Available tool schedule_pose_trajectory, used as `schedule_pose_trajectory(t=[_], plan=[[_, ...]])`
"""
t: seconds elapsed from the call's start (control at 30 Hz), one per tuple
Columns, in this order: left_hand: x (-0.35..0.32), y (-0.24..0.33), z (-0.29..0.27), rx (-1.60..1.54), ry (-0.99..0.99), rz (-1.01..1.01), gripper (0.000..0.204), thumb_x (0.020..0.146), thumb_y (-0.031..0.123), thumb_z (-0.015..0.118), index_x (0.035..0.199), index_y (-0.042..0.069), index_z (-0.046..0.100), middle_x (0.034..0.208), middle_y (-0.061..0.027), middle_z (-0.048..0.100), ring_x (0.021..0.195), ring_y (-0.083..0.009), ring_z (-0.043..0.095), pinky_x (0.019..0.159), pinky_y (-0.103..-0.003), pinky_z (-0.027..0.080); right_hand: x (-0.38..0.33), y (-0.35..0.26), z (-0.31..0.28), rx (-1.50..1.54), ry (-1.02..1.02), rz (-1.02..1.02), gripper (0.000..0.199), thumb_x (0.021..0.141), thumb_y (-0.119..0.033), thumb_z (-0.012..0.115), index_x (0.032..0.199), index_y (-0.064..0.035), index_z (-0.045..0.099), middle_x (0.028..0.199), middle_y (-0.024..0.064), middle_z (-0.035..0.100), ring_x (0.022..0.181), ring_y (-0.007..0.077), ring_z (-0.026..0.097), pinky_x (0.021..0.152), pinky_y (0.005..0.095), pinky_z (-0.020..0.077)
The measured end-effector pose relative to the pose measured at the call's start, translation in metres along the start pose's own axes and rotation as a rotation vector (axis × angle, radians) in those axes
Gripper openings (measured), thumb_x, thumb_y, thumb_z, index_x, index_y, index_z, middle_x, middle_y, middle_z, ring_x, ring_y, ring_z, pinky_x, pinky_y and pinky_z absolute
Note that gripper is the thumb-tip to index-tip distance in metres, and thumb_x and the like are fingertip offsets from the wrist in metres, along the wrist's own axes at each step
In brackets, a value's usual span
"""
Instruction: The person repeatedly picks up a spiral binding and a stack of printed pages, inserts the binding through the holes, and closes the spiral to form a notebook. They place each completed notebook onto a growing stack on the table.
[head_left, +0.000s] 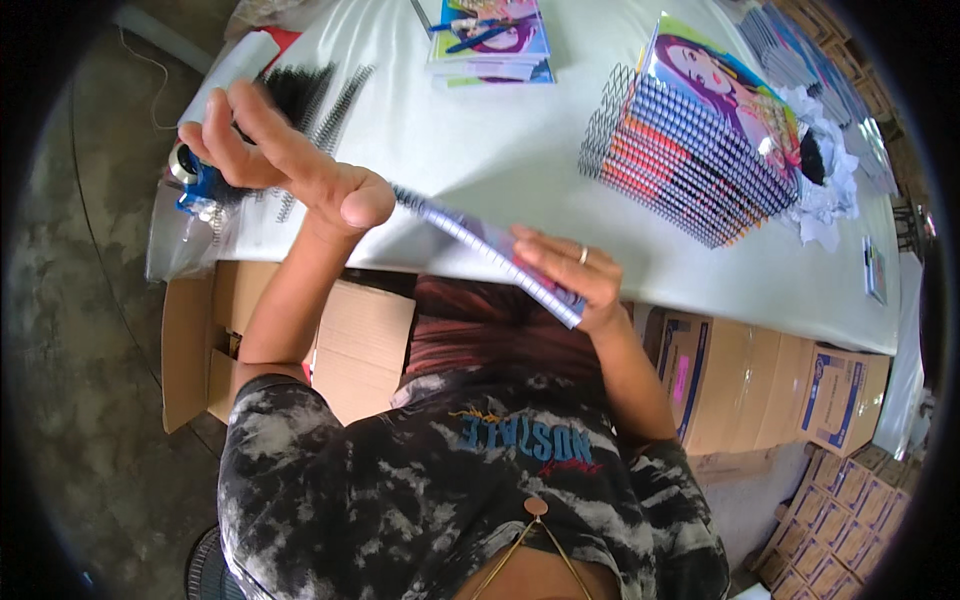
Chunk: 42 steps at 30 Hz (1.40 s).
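Note:
My right hand (572,268), with a ring on one finger, grips a thin notebook (500,262) by its lower right end. The notebook is held edge up and slants across the front of the table. A dark spiral coil (408,198) sticks out at its upper left end, beside my left hand (290,165). My left hand is raised with its fingers stretched out and holds nothing I can see; whether it touches the coil's tip, I cannot tell. Several loose black spiral coils (335,110) lie on the table behind my left hand.
Spiral-bound notebooks (690,150) are piled at the right, beside crumpled white wrapping (825,205). A notebook stack (495,65) with blue pens on top stands at the back. A blue and silver object (192,180) sits at the left edge. Cardboard boxes (740,370) stand below the white-covered table (410,130).

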<state>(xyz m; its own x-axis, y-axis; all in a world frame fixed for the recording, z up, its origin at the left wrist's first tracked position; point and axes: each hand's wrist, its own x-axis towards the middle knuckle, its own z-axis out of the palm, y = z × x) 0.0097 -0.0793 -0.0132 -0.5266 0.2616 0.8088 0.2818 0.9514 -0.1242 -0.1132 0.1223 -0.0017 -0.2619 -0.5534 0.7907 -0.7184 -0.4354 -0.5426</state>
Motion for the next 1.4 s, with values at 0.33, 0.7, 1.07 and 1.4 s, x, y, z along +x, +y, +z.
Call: schedule_pose_trajectory(t=[0.33, 0.7, 1.07, 1.4], plan=[[0.031, -0.017, 0.002, 0.012, 0.283, -0.189, 0.094, 0.079, 0.066, 0.044, 0.136, -0.004, 0.017, 0.139, -0.0242, 0.026, 0.130, -0.0384, 0.022, 0.108, -0.048, 0.013, -0.002, -0.006, 0.012, 0.026, -0.024, 0.041, 0.034, 0.070, -0.001, 0.067, 0.105, -0.0029, 0.065, 0.099, 0.0181, 0.065, 0.089, 0.0266, 0.065, 0.074, 0.0317, 0.0537], [0.008, 0.018, 0.014, -0.047, -0.065, -0.197, 0.104, 0.072, 0.071, 0.048, 0.134, -0.009, 0.022, 0.138, -0.0290, 0.024, 0.128, -0.0469, 0.021, 0.104, -0.057, 0.017, -0.001, -0.009, 0.005, 0.010, 0.013, 0.121, 0.028, 0.077, 0.001, 0.058, 0.105, 0.0039, 0.061, 0.101, 0.0212, 0.063, 0.093, 0.0307, 0.064, 0.079, 0.0334, 0.0517], [-0.001, 0.043, 0.021, -0.261, -0.238, 0.099, 0.117, 0.058, 0.083, 0.046, 0.135, -0.002, 0.025, 0.142, -0.0331, 0.006, 0.127, -0.0550, 0.008, 0.101, -0.063, 0.002, -0.008, 0.000, 0.005, -0.046, 0.071, 0.127, 0.037, 0.072, -0.002, 0.066, 0.109, -0.0008, 0.061, 0.104, 0.0160, 0.064, 0.090, 0.0263, 0.065, 0.075, 0.0329, 0.0529], [0.004, 0.048, 0.030, -0.257, -0.045, 0.142, 0.105, 0.069, 0.078, 0.042, 0.138, 0.002, 0.023, 0.137, -0.0306, 0.022, 0.123, -0.0443, 0.028, 0.095, -0.057, 0.026, 0.001, 0.001, 0.008, -0.055, 0.081, 0.135, 0.046, 0.068, 0.004, 0.063, 0.113, -0.0040, 0.059, 0.105, 0.0149, 0.063, 0.089, 0.0280, 0.065, 0.076, 0.0341, 0.0523]])
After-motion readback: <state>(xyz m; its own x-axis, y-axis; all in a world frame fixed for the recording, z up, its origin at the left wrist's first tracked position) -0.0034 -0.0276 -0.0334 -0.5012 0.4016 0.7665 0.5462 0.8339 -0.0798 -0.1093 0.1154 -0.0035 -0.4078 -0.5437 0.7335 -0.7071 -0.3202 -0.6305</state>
